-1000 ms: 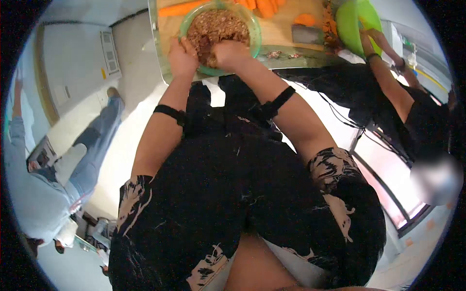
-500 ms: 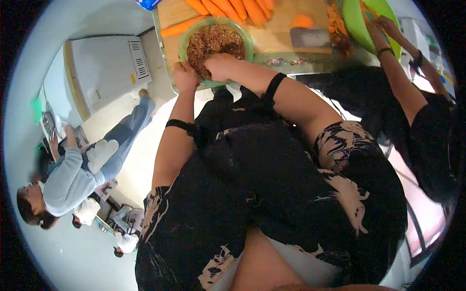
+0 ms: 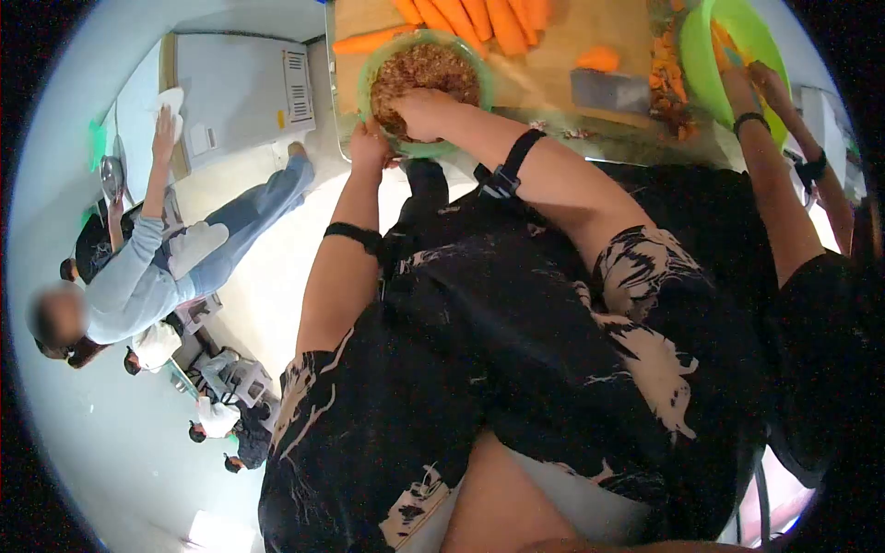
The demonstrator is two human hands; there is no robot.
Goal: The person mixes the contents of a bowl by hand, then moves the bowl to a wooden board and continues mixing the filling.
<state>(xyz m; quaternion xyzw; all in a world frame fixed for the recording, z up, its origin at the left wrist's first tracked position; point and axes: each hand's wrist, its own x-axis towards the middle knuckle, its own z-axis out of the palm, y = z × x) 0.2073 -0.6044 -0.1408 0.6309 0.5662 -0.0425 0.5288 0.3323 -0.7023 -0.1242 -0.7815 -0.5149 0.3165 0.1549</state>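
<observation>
A pale green bowl stands near the front edge of the work surface, with a brown, crumbly mixture inside. My left hand is closed on the bowl's rim at its near left side. Inside the bowl, my right hand presses into the mixture; its fingertips are sunk in and hidden, and what they hold cannot be made out. Several orange carrots lie on the wooden board just beyond the bowl. A further carrot points left behind the rim.
Right of the board, a co-worker's hands reach into a bright green bowl with orange pieces. A grey rectangular block, a carrot piece and peelings lie nearby. At left, a person in light blue stands by a white cabinet.
My right hand has shifted left within the bowl, over the mixture. The whole view has moved slightly. The person at left has raised an arm towards the cabinet, holding something white.
</observation>
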